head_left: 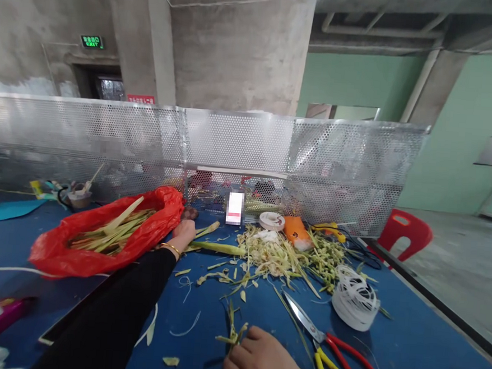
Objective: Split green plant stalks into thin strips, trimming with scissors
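Observation:
My left hand point(184, 234), with a gold bangle at the wrist, reaches to the right edge of a red plastic bag point(51, 249) holding dried leaf strips point(120, 232). Just beyond it sits a dark brown lump point(190, 214); the fingers are hidden, and I cannot tell whether they grip anything. Close to the table's near side, my right hand point(259, 359) is closed around a small bundle of dried leaf strips point(232, 332), whose ends stick out above the fingers. Right of this hand lie scissors point(314, 331) with one red and one yellow handle, blades apart.
Leaf scraps point(270, 256) are heaped mid-table beside a tape roll point(272, 221), an orange packet point(297, 233) and a yellow-handled tool point(329, 231). A coil of white strip point(354, 302) stands at right. A perforated metal screen point(238, 142) closes the back; a red chair point(406, 235) stands beyond the right edge.

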The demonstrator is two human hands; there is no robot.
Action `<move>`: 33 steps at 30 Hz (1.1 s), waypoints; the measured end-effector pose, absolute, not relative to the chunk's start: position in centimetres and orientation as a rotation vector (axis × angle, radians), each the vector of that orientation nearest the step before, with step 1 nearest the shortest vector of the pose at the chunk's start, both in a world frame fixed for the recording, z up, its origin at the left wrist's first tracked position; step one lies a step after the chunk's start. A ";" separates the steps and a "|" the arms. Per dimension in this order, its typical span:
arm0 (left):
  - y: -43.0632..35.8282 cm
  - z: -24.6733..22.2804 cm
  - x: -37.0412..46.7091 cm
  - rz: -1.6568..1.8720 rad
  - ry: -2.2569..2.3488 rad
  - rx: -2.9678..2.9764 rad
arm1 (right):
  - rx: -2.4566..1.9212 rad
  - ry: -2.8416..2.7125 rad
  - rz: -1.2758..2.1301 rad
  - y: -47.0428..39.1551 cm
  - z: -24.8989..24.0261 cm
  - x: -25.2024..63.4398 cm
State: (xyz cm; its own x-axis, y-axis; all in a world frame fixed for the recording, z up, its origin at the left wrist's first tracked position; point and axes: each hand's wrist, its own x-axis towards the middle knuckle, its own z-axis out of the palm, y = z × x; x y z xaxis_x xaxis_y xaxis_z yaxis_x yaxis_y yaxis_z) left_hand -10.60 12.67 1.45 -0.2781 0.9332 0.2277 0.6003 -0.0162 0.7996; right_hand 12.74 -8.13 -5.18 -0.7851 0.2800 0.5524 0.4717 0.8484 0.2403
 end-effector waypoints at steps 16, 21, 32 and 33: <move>-3.6 0.9 1.7 1.286 1.216 1.459 | -1.088 -1.398 0.729 -7.0 -1.4 16.3; -6.6 -0.2 2.4 1.114 1.150 1.370 | -1.054 -1.172 1.077 -7.2 -1.1 15.6; -6.1 0.1 2.3 0.943 1.077 1.226 | -1.064 -0.942 0.956 -6.0 -1.2 17.3; -6.0 0.0 2.3 0.937 1.077 1.239 | -1.076 -0.938 0.948 -5.9 -1.2 17.3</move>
